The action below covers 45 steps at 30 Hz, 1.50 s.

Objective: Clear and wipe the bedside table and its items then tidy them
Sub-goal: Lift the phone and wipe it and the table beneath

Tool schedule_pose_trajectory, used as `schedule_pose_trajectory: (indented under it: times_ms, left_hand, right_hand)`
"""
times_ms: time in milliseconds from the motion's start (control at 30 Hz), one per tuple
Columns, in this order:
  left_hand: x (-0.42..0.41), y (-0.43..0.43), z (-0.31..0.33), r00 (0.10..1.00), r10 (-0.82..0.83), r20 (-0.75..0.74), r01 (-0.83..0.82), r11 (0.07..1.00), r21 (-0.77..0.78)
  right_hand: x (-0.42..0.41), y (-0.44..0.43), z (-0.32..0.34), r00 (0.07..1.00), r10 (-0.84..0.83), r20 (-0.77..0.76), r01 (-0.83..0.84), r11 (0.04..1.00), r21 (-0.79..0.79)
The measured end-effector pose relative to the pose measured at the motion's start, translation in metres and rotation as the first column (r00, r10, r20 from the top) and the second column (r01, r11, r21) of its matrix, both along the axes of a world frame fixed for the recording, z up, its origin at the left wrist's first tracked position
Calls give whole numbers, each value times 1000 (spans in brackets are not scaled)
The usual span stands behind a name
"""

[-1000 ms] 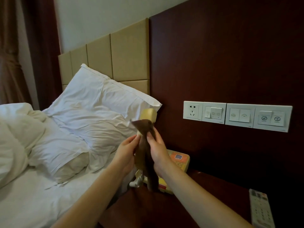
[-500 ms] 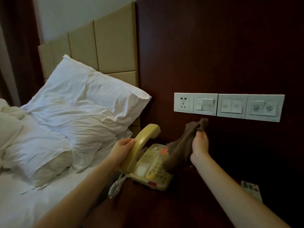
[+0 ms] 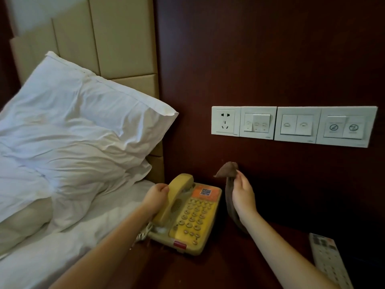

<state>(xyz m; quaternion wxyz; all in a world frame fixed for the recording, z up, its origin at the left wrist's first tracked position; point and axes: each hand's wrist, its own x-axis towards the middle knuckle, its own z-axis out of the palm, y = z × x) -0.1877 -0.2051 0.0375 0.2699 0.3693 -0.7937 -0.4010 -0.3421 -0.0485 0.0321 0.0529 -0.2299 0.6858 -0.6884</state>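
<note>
Bedside table (image 3: 218, 270) of dark wood holds telephone (image 3: 193, 220), beside white bed (image 3: 52, 253)

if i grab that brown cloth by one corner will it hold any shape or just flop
Probably just flop: the brown cloth hangs in a limp strip below the right hand, which pinches its top. It looks thin and light, since a fingertip grip carries it. Its loose lower end could drag over the telephone beside it.

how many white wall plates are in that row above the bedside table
4, side by side on the dark wall panel: socket plate leftmost, then three switch plates at and. None look hidden.
</note>
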Motion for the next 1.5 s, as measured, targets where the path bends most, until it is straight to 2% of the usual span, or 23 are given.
schedule_pose_trajectory:
  times_ms: [167, 333, 400, 500, 633, 800, 967, 1167, 1267, 1367, 1500]
  left_hand:
    - [5, 2, -10, 997, -48, 67, 50, 998, -32]
    - [8, -3, -16, 975, 20, 221, 49, 951, -305]
    - [12, 0, -21, 981, -24, 194, 74, 965, -251]
    - [17, 6, -26, 985, -67, 159, 99, 974, -203]
    - [15, 6, -25, 980, -68, 185, 114, 960, -254]
    - [15, 12, -24, 983, -43, 180, 89, 962, -257]
    - [13, 16, -22, 985, 10, 171, 32, 970, -240]
    - [16, 15, -23, 992, -48, 113, 70, 976, -204]
    - [15, 13, -24, 987, -5, 159, 39, 976, -214]
    - [16, 12, -25, 985, -20, 172, 56, 977, -208]
    - [14, 11, -25, 983, -11, 181, 48, 978, -205]
  right_hand:
    - [-2, -3, -3, 998, -5, -56, 7, 999, 39]
    - [-5, -7, -7, 981, -4, -193, 38, 984, 173]
    - [-7, -10, -11, 953, 39, -301, 50, 958, 283]
    - [-9, -22, -18, 873, 217, -436, 34, 865, 500]
    - [-7, -38, -28, 805, 434, -405, -35, 716, 698]
    - [10, -29, -22, 695, 529, -487, 52, 638, 768]
    - [49, 2, -18, 583, 646, -493, -30, 623, 781]
    - [70, 26, -24, 385, 795, -468, -28, 517, 855]
    - [52, 16, -15, 432, 763, -482, 63, 507, 860]
    - [27, -2, -12, 539, 680, -496, 133, 513, 848]
    - [-2, -18, -9, 688, 580, -436, 169, 457, 873]
